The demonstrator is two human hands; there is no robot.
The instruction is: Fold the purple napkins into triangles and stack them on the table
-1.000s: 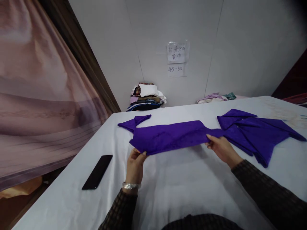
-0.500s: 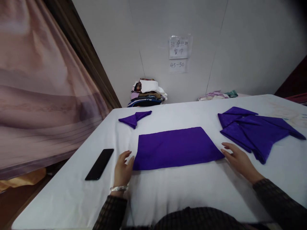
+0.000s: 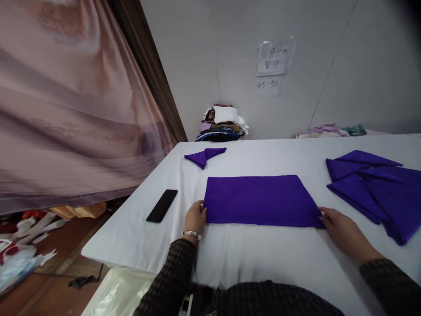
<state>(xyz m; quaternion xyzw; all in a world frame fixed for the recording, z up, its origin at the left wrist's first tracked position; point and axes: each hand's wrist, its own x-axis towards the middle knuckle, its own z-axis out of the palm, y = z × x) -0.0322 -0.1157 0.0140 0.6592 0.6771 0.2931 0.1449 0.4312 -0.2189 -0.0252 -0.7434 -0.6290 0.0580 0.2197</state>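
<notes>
A purple cloth napkin, folded into a flat rectangle, lies in front of me on the white-covered table. At its left edge, my left hand has its fingers closed on the cloth; a bracelet circles that wrist. The near right corner is pinched between the thumb and fingers of my right hand. Farther back on the left sits a small folded purple napkin with two pointed ends. Several loose purple cloths lie rumpled to the right, partly out of view.
A black phone rests left of my left hand. Folded clothes are stacked at the table's far edge, with more fabric farther right. Paper signs hang on the wall. A pink curtain drapes along the left.
Both hands have closed on the napkin's left and right edges, where their fingers were apart before. My view has turned left, so everything appears shifted right and more floor shows.
</notes>
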